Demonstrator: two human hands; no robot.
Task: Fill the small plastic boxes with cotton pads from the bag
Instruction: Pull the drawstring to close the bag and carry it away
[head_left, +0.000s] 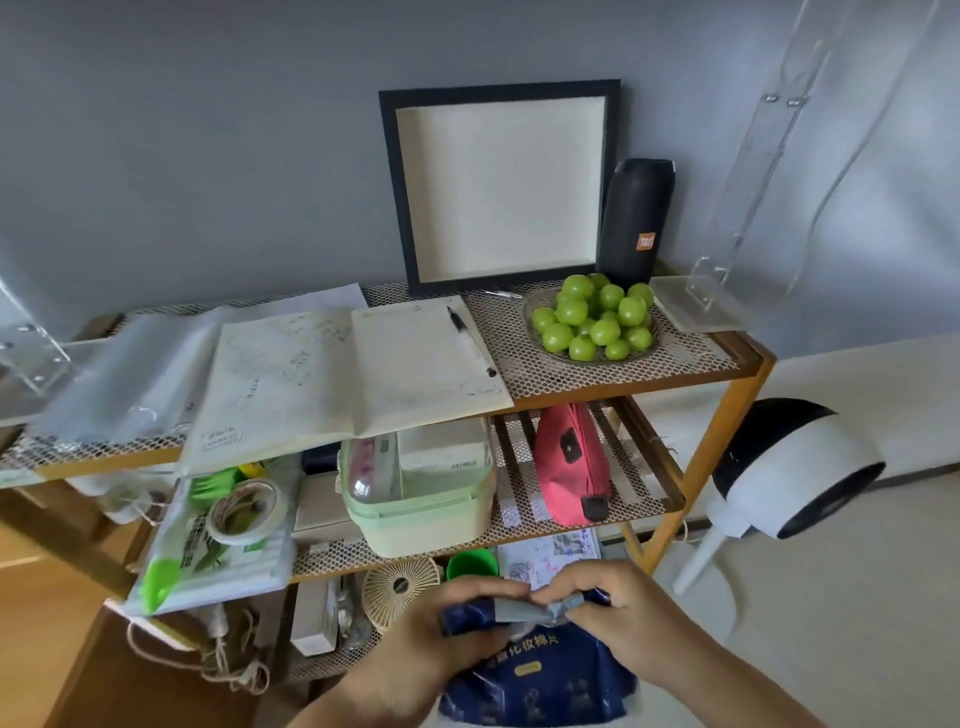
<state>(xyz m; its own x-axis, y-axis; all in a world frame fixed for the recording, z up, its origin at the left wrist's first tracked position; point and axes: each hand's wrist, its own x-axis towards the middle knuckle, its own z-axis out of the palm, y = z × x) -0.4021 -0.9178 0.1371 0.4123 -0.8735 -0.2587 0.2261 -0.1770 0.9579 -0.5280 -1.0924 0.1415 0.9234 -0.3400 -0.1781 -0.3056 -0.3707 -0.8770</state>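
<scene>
Both hands, left (441, 618) and right (618, 608), are pinching the bag (535, 670) top below the shelf (519, 525); I'm judging it soft, light, crinkly.

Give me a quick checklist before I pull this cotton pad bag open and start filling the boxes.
1. Left hand pinches the top edge of the blue bag: ok.
2. Right hand pinches the same edge on the other side: ok.
3. Bag mouth open: not ok, the top looks closed and crumpled.
4. Small plastic boxes within sight: cannot tell, none clearly visible.
5. Bag supported from below: cannot tell, its bottom is out of view.
</scene>
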